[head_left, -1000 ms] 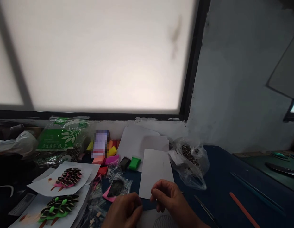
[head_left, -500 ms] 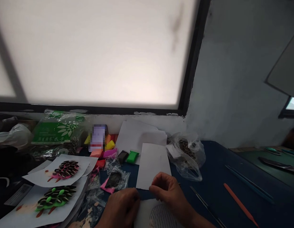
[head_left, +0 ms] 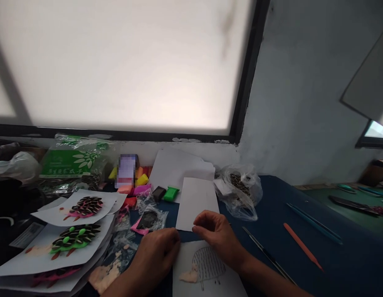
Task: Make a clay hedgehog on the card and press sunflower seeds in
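At lower left I'm seeing seed-backed hedgehog pictures [head_left: 83, 207] lying face up, perhaps for reference, near peach clay [head_left: 106, 274]. The left hand [head_left: 157, 252] is resting, fingers curled, beside the hedgehog drawing [head_left: 219, 290], which is lying at bottom centre, likely for close work. The right hand [head_left: 220, 237] is covering its upper right corner; I'm unable to tell whether either grip is holding anything. Farther right, tweezers [head_left: 268, 253] and a coral modelling tool [head_left: 301, 245] are lying on the counter [head_left: 273, 202], seemingly within reach.
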The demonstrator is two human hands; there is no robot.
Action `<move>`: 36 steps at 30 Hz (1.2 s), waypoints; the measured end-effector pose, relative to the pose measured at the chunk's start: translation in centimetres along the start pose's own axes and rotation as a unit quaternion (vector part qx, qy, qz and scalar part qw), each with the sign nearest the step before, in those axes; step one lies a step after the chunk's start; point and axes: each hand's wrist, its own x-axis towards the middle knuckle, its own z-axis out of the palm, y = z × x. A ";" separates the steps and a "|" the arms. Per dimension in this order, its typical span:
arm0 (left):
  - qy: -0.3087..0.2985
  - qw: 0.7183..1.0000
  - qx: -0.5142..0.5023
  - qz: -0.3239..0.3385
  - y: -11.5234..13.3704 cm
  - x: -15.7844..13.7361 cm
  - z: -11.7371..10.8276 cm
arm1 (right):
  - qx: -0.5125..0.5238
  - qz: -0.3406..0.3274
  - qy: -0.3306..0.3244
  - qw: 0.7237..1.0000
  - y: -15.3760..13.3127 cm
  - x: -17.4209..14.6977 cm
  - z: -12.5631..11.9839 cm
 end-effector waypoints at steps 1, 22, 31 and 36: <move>0.004 1.000 -0.003 0.000 0.0 0.0 0.1 | -0.007 0.000 -0.003 1.000 0.0 0.0 0.0; -0.033 0.998 -0.030 -0.038 0.2 0.5 -0.7 | -0.185 -0.038 -0.082 0.978 -0.4 -1.7 1.3; -0.045 0.998 -0.029 -0.038 0.3 0.5 -0.9 | -0.243 -0.133 -0.060 0.959 0.0 -3.8 1.4; -0.039 0.998 -0.036 -0.032 0.3 0.4 -0.8 | -0.234 -0.130 -0.071 0.961 0.4 -3.9 1.7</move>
